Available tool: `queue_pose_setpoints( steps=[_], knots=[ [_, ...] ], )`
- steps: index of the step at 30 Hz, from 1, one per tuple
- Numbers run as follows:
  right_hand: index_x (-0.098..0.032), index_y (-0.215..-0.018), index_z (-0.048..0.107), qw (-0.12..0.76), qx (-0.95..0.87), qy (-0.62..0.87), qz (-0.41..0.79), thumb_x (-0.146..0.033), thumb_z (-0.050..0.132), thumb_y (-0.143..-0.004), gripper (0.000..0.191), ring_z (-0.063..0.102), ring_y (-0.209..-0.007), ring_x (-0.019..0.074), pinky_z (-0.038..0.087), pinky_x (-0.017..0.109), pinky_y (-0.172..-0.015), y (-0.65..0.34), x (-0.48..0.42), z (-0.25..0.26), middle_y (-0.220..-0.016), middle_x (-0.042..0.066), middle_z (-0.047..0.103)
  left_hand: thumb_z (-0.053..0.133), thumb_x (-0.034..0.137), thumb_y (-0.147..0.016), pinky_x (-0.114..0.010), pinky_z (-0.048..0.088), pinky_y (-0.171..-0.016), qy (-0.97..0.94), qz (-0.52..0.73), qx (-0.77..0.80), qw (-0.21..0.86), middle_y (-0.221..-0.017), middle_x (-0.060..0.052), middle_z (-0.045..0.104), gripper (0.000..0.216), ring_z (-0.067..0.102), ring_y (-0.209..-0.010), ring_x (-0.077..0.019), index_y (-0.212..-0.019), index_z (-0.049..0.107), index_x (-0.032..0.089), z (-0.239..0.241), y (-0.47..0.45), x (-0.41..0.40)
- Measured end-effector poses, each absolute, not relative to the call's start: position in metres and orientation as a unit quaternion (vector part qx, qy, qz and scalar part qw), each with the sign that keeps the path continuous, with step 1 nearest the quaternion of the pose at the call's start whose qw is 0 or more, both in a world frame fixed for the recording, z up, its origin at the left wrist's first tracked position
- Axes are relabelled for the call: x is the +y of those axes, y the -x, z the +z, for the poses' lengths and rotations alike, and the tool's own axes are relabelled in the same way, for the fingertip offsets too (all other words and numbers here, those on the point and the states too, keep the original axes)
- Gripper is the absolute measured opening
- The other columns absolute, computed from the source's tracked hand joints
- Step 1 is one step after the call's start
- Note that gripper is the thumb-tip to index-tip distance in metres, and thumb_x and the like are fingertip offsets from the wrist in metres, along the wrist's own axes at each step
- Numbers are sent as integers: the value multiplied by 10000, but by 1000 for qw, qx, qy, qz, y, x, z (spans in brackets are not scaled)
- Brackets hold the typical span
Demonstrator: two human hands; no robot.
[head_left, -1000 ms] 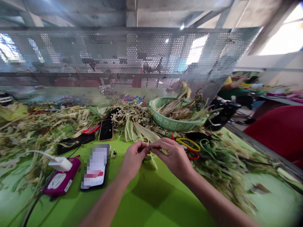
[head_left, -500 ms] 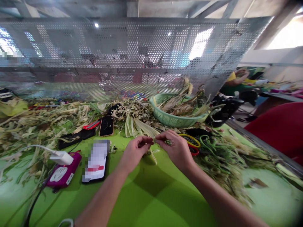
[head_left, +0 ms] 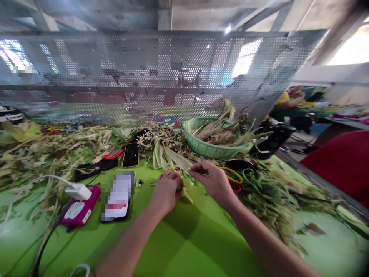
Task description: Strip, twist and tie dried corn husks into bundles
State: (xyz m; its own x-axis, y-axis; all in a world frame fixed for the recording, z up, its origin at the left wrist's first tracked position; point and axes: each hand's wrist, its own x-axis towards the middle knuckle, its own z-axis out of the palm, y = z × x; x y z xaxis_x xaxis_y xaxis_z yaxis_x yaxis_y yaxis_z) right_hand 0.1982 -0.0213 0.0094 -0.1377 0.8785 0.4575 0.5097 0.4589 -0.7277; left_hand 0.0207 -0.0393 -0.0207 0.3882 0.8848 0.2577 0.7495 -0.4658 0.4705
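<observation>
My left hand [head_left: 168, 191] is closed low over the green table, its fingers curled around a small piece of corn husk [head_left: 188, 197] whose pale end sticks out to the right. My right hand [head_left: 212, 180] hovers just right of it with thumb and forefinger pinched together; what lies between those fingertips is too small to make out. Behind both hands spreads a fan of pale corn husk [head_left: 170, 157], its right end close to my right fingertips. Yellow-handled and red-handled scissors [head_left: 234, 176] lie beside my right wrist, partly hidden.
A green basket [head_left: 213, 150] with dry husks stands behind my right hand. At left lie a lit phone [head_left: 118, 198], a dark phone [head_left: 131, 154] and a purple power strip [head_left: 79, 209] with a white plug. Husk heaps [head_left: 57, 148] and green fibres [head_left: 268, 196] flank the work area. A perforated metal screen [head_left: 138, 73] rises behind.
My hands were fingertip to fingertip. Now the left has dropped and curled over the husk piece, while the right stays pinched, slightly apart from it. The camera view has tilted up slightly.
</observation>
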Motion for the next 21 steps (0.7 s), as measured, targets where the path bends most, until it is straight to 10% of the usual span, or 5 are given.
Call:
queue_pose_setpoints(
  steps=[11, 16, 21],
  knots=[
    [-176, -796, 660, 445, -732, 463, 229, -273, 651, -770, 101, 588, -697, 170, 467, 276, -630, -196, -27, 17, -751, 24, 644, 639, 65, -725, -480, 261, -1063, -747, 416, 518, 21, -1306, -53, 532, 185, 328, -1319, -292, -812, 634, 227, 9, -9, -47],
    [-180, -798, 660, 434, -749, 452, 212, -255, 649, -785, 77, 553, -643, 148, 436, 250, -587, -194, -30, 17, -726, 14, 628, 606, 64, -731, -423, 390, -923, -722, 432, 507, 186, -904, -40, 701, 210, 613, -920, -222, -879, 624, 212, 10, -12, -46],
    [-186, -788, 667, 426, -766, 433, 207, -251, 648, -793, 68, 581, -670, 159, 456, 255, -625, -192, -32, 18, -758, 25, 656, 582, 87, -724, -314, 458, -825, -666, 455, 476, 350, -915, -46, 705, 208, 631, -875, -185, -896, 652, 181, 7, -17, -46]
  ],
)
